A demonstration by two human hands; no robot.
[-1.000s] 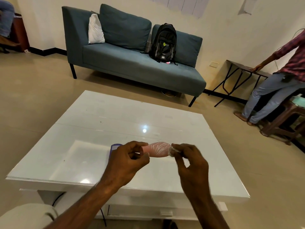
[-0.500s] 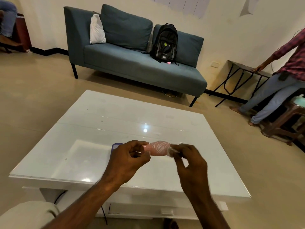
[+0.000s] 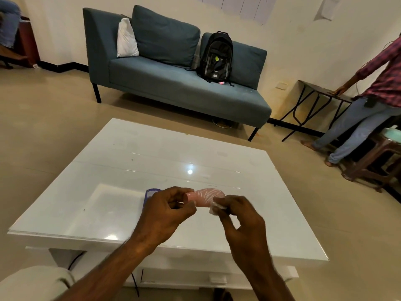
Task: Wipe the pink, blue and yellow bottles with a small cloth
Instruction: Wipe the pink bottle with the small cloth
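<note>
A small pink bottle (image 3: 206, 197) with pale leaf marks lies sideways in the air above the white glossy table (image 3: 138, 170). My left hand (image 3: 167, 211) pinches its left end. My right hand (image 3: 240, 218) pinches a small white cloth (image 3: 217, 207) against the bottle's right lower side. A blue bottle (image 3: 151, 194) lies on the table, mostly hidden behind my left hand. No yellow bottle is in view.
A teal sofa (image 3: 178, 83) with a black backpack (image 3: 215, 57) stands beyond the table. At the right a person (image 3: 368, 101) leans on a dark side table (image 3: 321, 92), beside brown stools (image 3: 377, 157).
The cloth in my right hand has slid a little down and forward along the pink bottle's right end. My left hand keeps its hold on the bottle.
</note>
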